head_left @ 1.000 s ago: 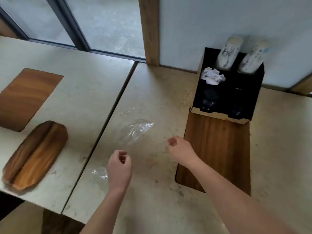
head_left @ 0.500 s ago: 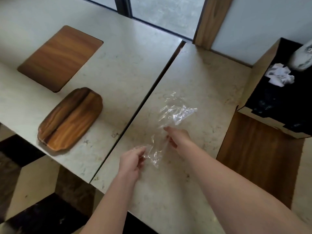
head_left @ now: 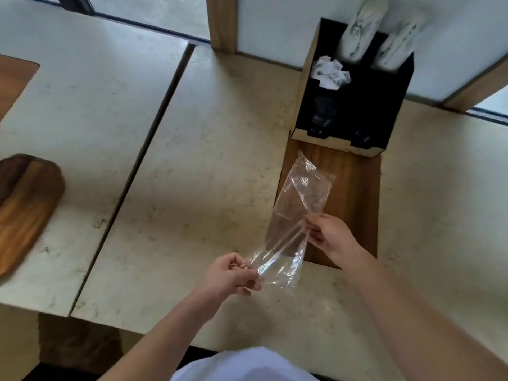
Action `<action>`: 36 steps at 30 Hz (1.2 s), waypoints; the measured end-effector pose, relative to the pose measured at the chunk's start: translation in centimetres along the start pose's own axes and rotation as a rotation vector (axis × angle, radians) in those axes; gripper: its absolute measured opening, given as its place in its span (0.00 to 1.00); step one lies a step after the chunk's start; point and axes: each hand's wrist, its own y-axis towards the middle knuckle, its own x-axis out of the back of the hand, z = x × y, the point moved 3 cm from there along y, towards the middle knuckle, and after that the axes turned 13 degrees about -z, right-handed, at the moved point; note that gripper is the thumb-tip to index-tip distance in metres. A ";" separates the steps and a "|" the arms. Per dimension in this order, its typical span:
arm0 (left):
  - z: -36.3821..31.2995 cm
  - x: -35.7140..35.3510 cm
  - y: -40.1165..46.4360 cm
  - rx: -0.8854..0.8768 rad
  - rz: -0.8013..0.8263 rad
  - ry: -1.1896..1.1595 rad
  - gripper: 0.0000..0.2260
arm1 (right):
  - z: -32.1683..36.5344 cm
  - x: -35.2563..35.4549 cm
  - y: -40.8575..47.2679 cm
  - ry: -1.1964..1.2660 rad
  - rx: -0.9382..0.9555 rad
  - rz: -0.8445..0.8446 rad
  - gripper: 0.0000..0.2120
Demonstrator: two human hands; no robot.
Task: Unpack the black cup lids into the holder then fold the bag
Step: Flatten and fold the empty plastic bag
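A clear, empty plastic bag [head_left: 298, 207] is stretched out above the table between both hands. My left hand [head_left: 229, 274] pinches its near end. Further right and higher, my right hand [head_left: 328, 235] grips the bag at its middle. The bag's far end hangs over a wooden mat [head_left: 349, 193]. Behind the mat stands the black holder [head_left: 382, 105] with a cardboard-coloured edge. Black cup lids [head_left: 320, 119] sit dark in its front slots and are hard to make out.
Two stacks of white patterned cups [head_left: 360, 26] lean in the back of the holder beside crumpled white paper [head_left: 330, 72]. A wooden tray [head_left: 24, 204] and another wooden mat [head_left: 13, 78] lie on the left table. A gap [head_left: 154, 133] separates the two tables.
Both hands took hold of the bag lying on the table, lifted it and carried it right, over the wooden mat. It is now stretched between them.
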 end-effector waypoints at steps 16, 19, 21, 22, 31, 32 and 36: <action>-4.2 -13.2 5.0 -0.203 -0.207 0.265 0.12 | -3.8 8.1 3.2 -0.004 0.251 0.046 0.10; -5.7 -13.9 6.7 -0.211 -0.178 0.290 0.05 | -3.9 8.4 3.4 0.006 0.249 0.086 0.14; -6.2 -13.9 7.4 -0.154 -0.083 0.281 0.06 | -3.5 8.9 3.4 0.002 0.234 0.143 0.18; -6.5 -14.0 7.6 -0.138 -0.029 0.271 0.07 | -3.3 9.1 3.5 -0.004 0.227 0.179 0.21; -8.9 -14.4 9.4 -0.407 -0.089 0.514 0.03 | -0.4 9.9 5.2 -0.460 0.581 -0.001 0.01; -9.0 -14.2 9.5 -0.502 -0.092 0.618 0.04 | -0.2 9.9 5.3 -0.500 0.648 -0.035 0.04; -9.1 -13.9 9.9 -0.788 -0.146 0.893 0.03 | 0.3 10.0 5.5 -0.587 0.898 -0.160 0.05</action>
